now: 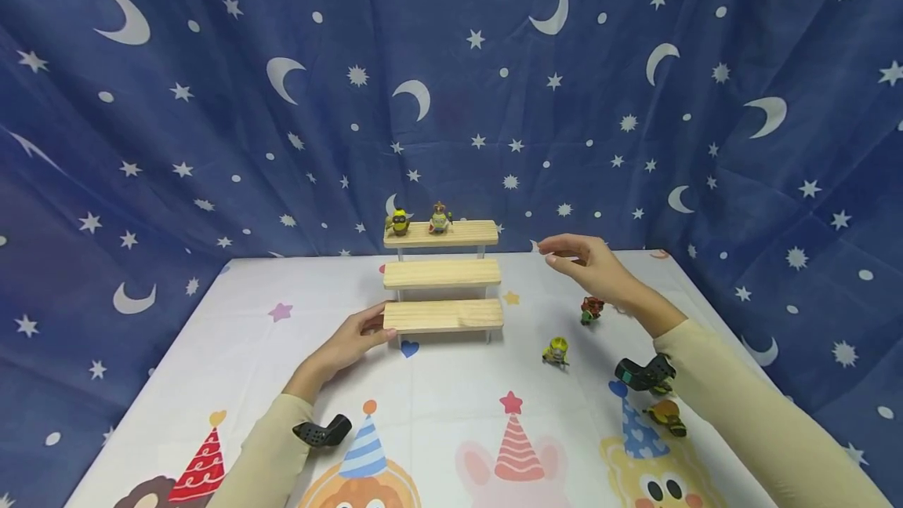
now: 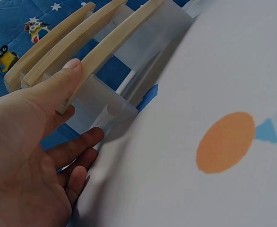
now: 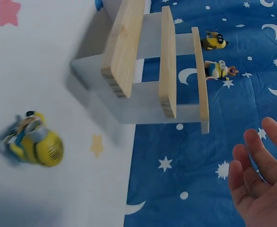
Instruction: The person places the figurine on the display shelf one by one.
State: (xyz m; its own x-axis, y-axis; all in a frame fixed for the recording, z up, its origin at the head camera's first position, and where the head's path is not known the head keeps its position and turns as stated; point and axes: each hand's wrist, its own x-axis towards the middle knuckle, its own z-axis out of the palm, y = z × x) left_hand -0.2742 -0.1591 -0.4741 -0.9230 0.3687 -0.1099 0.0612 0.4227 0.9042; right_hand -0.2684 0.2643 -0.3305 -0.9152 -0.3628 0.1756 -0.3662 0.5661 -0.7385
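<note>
A three-tier display stand (image 1: 443, 316) with pale wooden planks and clear supports stands at the table's middle. At its left end, my left hand (image 1: 356, 338) grips the lowest plank (image 2: 112, 45), thumb on the front edge and index finger beneath; the other fingers hang loosely below. Two minion figures are on the top tier: a dark-masked one (image 1: 399, 222) on the left and a crowned one (image 1: 440, 218) beside it. My right hand (image 1: 589, 266) is in the air right of the stand, fingers loosely bent and holding nothing, as the right wrist view shows.
Right of the stand, a yellow-helmeted minion figure (image 1: 556, 352) and a red-and-green figure (image 1: 591, 310) are on the white printed tablecloth (image 1: 451, 406). Nearer, an orange-brown figure (image 1: 666, 417) lies by my right sleeve, another partly hidden. A blue starry curtain (image 1: 451, 61) hangs behind.
</note>
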